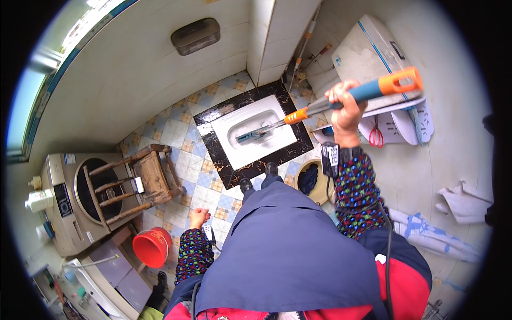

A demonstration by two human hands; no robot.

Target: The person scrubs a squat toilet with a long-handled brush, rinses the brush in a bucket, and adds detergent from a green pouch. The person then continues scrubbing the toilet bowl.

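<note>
Raised at the upper right, my right hand [346, 104] is wrapped round the grey shaft of a long-handled scrubber [368, 92]. Its grip is blue with an orange looped end, and an orange collar sits farther down. The narrow teal scrubber head rests low in the white squat toilet [229, 125], apparently against the basin; whether it has bristles or sponge cannot be made out. My left hand [200, 217] hangs beside my apron with its fingers curled in, and nothing shows in it. Both my shoes stand at the near edge of the toilet's black marbled surround [229, 180].
A wooden stool [152, 176] lies tipped against the front-loading washing machine [72, 205] at left, with a red bucket [152, 247] nearby. Right of my feet stands a beige basin [319, 197] holding dark cloth. Red scissors [376, 133] hang from a white wall shelf [394, 128].
</note>
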